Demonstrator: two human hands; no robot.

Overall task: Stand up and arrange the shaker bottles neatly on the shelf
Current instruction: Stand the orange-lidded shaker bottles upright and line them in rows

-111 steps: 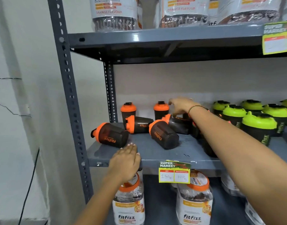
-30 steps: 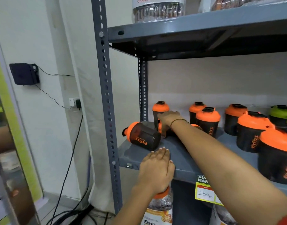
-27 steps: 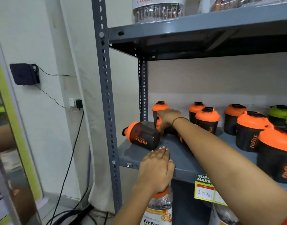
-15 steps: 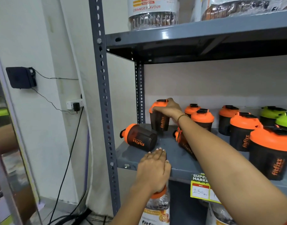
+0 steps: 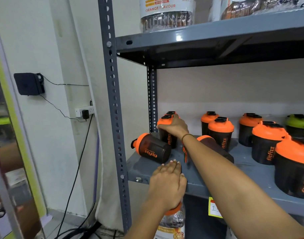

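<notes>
Gripping the upright shaker [image 5: 167,135] by its orange lid, your right hand [image 5: 174,127] is closed over the top, fingers wrapped down the far side; the shaker stands at the shelf's [image 5: 247,171] back-left corner, just in front of another. Judge these bottles light, rigid plastic, probably empty and easily toppled; the lid rim gives the surest hold, the smooth dark wall less so. Your right forearm reaches across a fallen shaker [image 5: 215,146]. A second fallen shaker [image 5: 150,148] lies near the edge. Your left hand [image 5: 167,186] rests flat on that edge, holding nothing.
</notes>
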